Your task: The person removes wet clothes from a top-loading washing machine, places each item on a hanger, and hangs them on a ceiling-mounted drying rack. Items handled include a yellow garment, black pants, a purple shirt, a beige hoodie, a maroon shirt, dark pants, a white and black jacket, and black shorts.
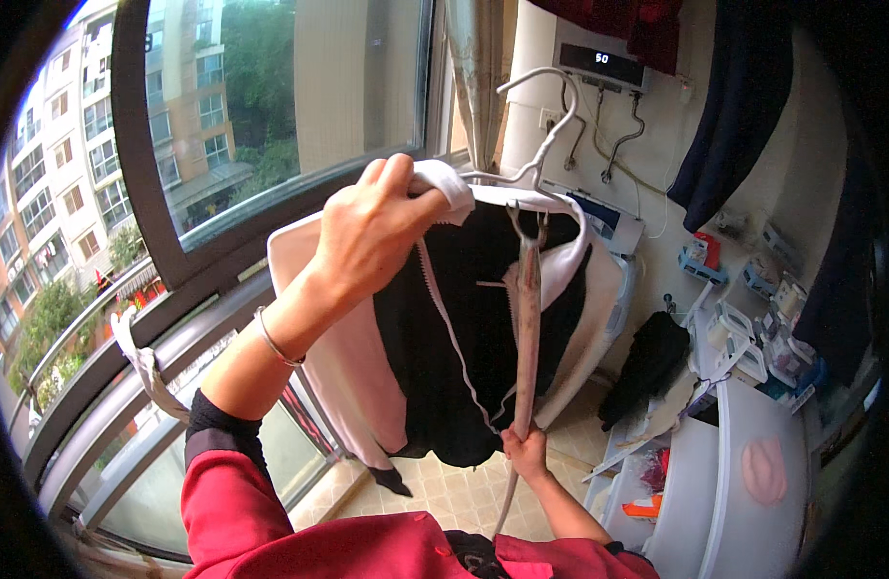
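My left hand (372, 224) pinches the white collar of a black-and-pale zip jacket (444, 318) at chest height. The jacket hangs unzipped on a white wire hanger (559, 130), whose hook rises above the neck and holds onto nothing visible. Lower down, my right hand (528, 450) grasps a wooden clothes pole (528, 326) held nearly upright in front of the jacket. A two-pronged metal fork (528, 226) tips the pole, near the neck opening below the hanger's twist. Whether the prongs touch the hanger cannot be told.
A dark-framed window (155, 145) and railing run along the left, with a cloth strip (144, 362) tied there. Dark garments (741, 108) hang upper right. At right stand a white cabinet (763, 405) and plastic containers (734, 336). A water heater (596, 65) is on the far wall.
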### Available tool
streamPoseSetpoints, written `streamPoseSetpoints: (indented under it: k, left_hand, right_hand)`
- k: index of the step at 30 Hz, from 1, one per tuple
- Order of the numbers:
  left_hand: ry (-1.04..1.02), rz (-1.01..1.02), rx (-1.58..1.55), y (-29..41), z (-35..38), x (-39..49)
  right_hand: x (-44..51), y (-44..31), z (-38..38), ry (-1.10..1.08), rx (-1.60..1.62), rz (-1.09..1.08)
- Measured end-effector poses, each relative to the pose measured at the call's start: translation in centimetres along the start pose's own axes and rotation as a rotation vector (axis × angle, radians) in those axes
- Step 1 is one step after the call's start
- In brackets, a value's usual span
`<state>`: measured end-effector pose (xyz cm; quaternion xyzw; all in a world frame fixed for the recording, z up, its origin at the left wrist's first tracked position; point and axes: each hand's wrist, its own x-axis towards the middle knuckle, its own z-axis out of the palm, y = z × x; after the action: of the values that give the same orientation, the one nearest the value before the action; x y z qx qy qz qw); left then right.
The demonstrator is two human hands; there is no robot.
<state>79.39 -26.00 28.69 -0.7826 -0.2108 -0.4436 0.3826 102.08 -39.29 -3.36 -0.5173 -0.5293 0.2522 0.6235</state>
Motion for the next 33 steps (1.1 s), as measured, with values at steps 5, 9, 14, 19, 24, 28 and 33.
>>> streamPoseSetpoints:
  k: [5,9,14,19,24,28,33]
  left_hand:
    - [0.003,0.029,-0.084,-1.8,-2.0,-0.6]
    - [0.059,-0.038,-0.284,-3.6,-3.4,-1.5]
    - [0.436,0.12,-0.493,-0.3,-4.7,-5.0]
    - [-0.386,-0.204,-1.034,5.4,-2.1,-5.7]
    - [-0.16,-0.384,-1.263,4.6,1.9,-0.5]
    - [-0.115,-0.351,-1.45,3.3,2.8,4.7]
    - [0.068,-0.24,-1.576,2.2,5.2,13.3]
  right_hand:
    - [1.6,-5.1,2.1,-0.159,0.352,0.065]
    - [2.6,-9.2,4.8,-0.093,0.208,-0.032]
    - [4.9,-14.5,7.4,0.007,0.227,-0.006]
    - [7.3,-19.5,10.5,0.032,0.044,-0.358]
    - [10.2,-21.1,10.6,0.064,0.158,-0.357]
    - [8.3,-13.7,8.3,0.096,-0.174,-0.297]
    - [2.4,1.2,6.1,0.045,0.009,0.052]
